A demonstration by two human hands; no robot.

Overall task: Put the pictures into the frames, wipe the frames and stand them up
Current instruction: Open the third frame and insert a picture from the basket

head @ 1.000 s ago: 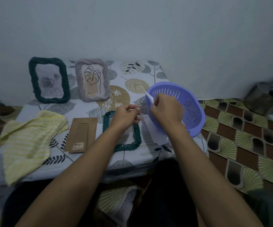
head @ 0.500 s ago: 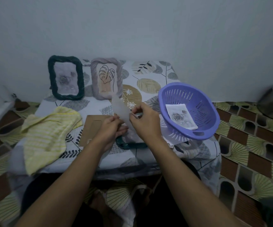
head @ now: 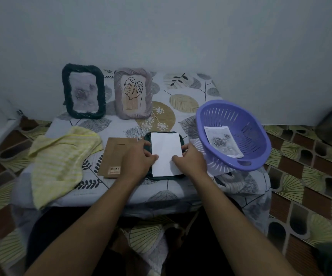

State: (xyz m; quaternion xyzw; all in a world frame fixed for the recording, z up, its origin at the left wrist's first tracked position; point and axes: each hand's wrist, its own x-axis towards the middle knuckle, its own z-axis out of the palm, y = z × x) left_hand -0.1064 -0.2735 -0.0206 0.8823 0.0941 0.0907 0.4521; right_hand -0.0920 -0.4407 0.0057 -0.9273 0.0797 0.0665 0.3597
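white sheet (head: 166, 154) held on flat green frame (head: 147, 139) by left hand (head: 139, 158) and right hand (head: 191, 162) | pinch or press: cannot be told | risk: crooked seating, creasing if pushed unevenly

Standing upright side by side at the back of the bench (head: 183, 86): a dark green rope-textured frame (head: 83, 94) with a grey rose picture, and just to its right a mauve frame (head: 133, 96) with a line-drawn leaf picture. Lying flat near the front edge: a third dark green frame (head: 162, 177), its opening covered by a blank white sheet (head: 166, 152) held at both side edges by the left hand (head: 139, 159) and right hand (head: 190, 159), with a brown backing board (head: 114, 156) just to its left. Also: one rose picture (head: 223, 141) lying in the purple colander (head: 248, 136) at the right, and one yellow striped cloth (head: 61, 154) crumpled at the left.
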